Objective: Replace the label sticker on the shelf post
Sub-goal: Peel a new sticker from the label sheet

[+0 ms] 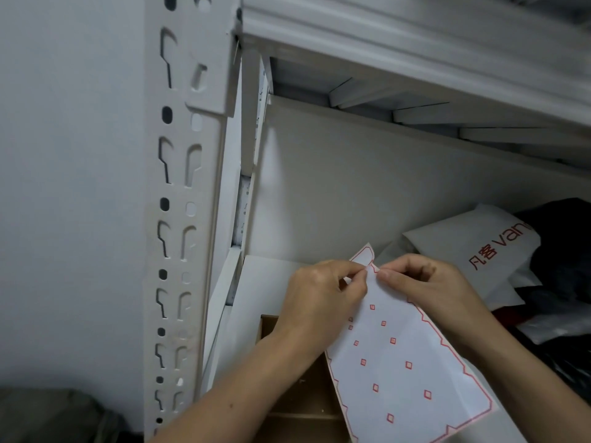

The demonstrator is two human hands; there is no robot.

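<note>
The left hand (319, 302) and right hand (428, 286) each pinch the top edge of the sticker sheet (393, 362), fingertips almost meeting. The sheet slopes down below them, over a brown cardboard box (297, 398). The white shelf post (185, 203) stands apart, to their left.

A white mailer bag (473, 241) with red lettering lies far right against dark bags (563, 251). An open cardboard box (300, 407) sits near, and a greenish bundle (48, 414) lies low at left.
</note>
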